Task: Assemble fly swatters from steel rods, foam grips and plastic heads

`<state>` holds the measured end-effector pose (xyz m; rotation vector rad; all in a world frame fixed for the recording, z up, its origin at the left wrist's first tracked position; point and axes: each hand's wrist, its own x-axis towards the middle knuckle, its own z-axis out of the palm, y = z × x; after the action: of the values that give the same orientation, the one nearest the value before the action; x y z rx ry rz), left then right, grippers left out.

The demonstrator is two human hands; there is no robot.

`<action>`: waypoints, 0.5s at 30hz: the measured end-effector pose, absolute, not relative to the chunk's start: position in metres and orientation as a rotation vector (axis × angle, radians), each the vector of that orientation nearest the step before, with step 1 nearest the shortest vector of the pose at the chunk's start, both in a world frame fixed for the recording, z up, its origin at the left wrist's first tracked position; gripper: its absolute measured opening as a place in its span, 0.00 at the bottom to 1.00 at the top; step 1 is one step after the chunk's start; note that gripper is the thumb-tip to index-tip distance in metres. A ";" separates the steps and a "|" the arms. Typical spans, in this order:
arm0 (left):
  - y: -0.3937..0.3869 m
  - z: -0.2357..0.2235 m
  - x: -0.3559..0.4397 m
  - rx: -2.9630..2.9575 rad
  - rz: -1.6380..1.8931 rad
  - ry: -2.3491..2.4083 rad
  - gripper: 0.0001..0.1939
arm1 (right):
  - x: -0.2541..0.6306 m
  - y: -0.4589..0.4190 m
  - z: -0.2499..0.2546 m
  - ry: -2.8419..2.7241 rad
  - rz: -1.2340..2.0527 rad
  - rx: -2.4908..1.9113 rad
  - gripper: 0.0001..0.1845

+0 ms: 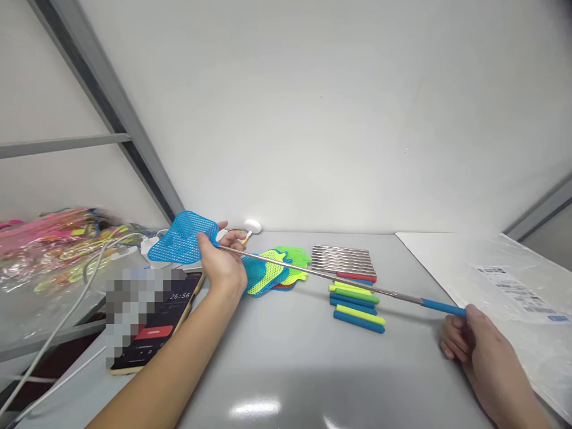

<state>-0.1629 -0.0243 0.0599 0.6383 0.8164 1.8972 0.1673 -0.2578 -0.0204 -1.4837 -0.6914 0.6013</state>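
With the row of metal rods [343, 260] as the landmark, the blue fly swatter [322, 274] spans the view in front of it, raised at its left end and sloping down to the right. The left hand [226, 262], left of the rods, pinches the swatter by its neck, thumb on the mesh; the right hand [482, 345], to their right and nearer the person, is closed around the end of the blue handle. The rods lie on a glossy grey table [277, 345], with a plain white wall [313, 119] behind and grey metal posts [129, 113] on either side. Far left of them are plastic-wrapped colourful goods [67, 238]; on the same side, nearer the person, lies one phone [156, 333]. One white packet [509, 286] is to their right, and one white rounded object [252, 226] back to the left. Just left are at least five loose mesh heads [270, 273], overlapping. Just in front are loose handles [360, 322]: three blue, one red, one green, at least two yellow. The rods lie too tightly together for an exact count.
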 end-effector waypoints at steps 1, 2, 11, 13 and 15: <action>-0.028 0.059 -0.159 0.651 1.889 0.812 0.24 | 0.165 -0.258 -0.020 -0.731 0.613 -1.537 0.24; -0.031 0.057 -0.156 0.671 1.876 0.804 0.23 | 0.162 -0.259 -0.020 -0.783 0.626 -1.603 0.26; -0.051 0.052 -0.141 0.794 1.790 0.725 0.24 | 0.157 -0.266 -0.029 -1.151 0.692 -1.792 0.25; -0.060 0.051 -0.135 0.823 1.729 0.708 0.24 | 0.149 -0.264 -0.030 -1.285 0.710 -1.849 0.25; -0.071 0.049 -0.127 0.864 1.650 0.693 0.25 | 0.137 -0.260 -0.029 -1.409 0.706 -1.856 0.24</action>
<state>-0.1274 -0.0705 0.0494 0.8643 0.6929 1.6495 0.1372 -0.2600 -0.0290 -1.8562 -1.4087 0.7063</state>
